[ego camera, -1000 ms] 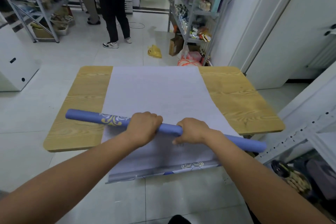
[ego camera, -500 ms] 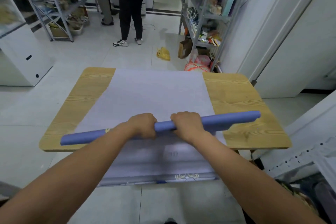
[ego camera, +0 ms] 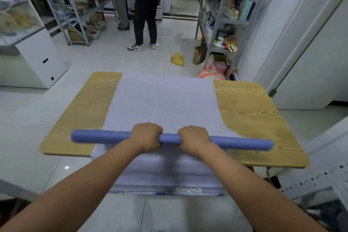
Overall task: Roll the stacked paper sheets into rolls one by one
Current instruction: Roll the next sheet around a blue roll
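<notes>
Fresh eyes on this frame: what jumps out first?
The long blue paper roll runs crosswise near the front of the wooden table, with the left hand and right hand gripping its middle side by side. Under it, the pale stack of sheets covers the table's centre and hangs over the near edge. A person in black stands by the shelves behind.

Nothing here that I can read.
The roll (ego camera: 105, 136) I grip shows only plain blue; the sheets (ego camera: 162, 103) hanging over the table's (ego camera: 250, 118) near edge carry a pale ornament (ego camera: 188, 189), not letters; print on the shelf goods (ego camera: 226, 43) is too blurred.
</notes>
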